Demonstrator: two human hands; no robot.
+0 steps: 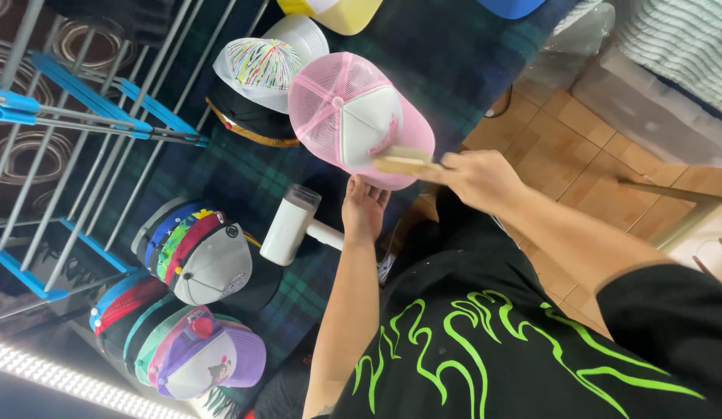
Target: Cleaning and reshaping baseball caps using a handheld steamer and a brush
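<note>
Plaid cloth (244, 174) carries stacked caps (206, 260); left hand (365, 208) props pink cap (353, 116), right-hand fingers (462, 167) grip wooden brush (403, 161).

cap workshop: stacked caps (206, 264), steamer (291, 225), plaid worktable (446, 70)

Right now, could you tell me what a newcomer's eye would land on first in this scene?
First, the pink and white mesh-backed cap at top centre, propped from below by the left hand while the right hand presses a pale wooden brush against its brim. Next, the stacks of colourful caps at lower left on the dark green tartan cloth, beside a white handheld steamer.
</note>
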